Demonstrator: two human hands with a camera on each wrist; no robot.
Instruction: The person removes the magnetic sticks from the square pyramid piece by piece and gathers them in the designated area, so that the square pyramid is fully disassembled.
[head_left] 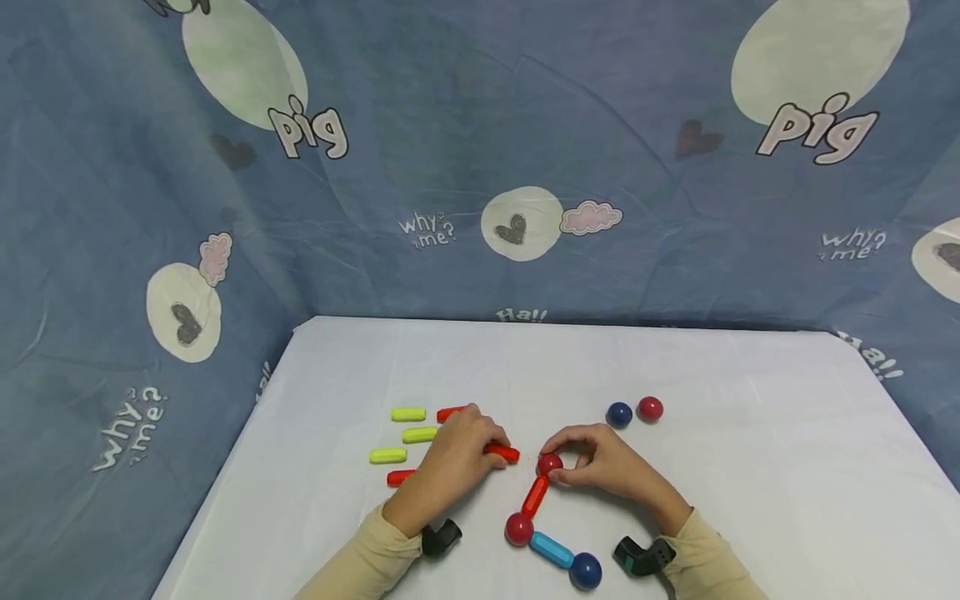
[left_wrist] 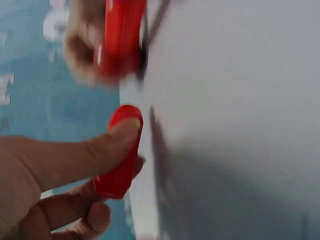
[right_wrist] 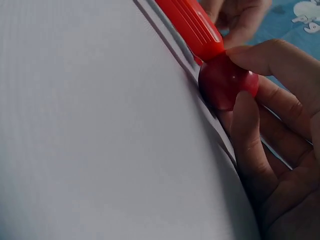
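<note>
My left hand (head_left: 463, 448) pinches a short red rod (head_left: 505, 453) between thumb and fingers; in the left wrist view the rod (left_wrist: 119, 175) is held just off the white surface. With thumb and index finger, my right hand (head_left: 615, 463) grips a red ball (head_left: 550, 464). That ball sits at the upper end of a joined chain: a red rod (head_left: 535, 497), a second red ball (head_left: 519, 529), a light blue rod (head_left: 551, 550) and a dark blue ball (head_left: 586, 572). A small gap separates the held rod from the gripped ball.
Left of my left hand lie yellow-green rods (head_left: 387, 456) and red rods (head_left: 401, 477), partly covered by the hand. A loose dark blue ball (head_left: 618, 415) and a loose red ball (head_left: 650, 408) stand behind my right hand. A patterned blue cloth (head_left: 450, 275) backs the white table (head_left: 750, 417).
</note>
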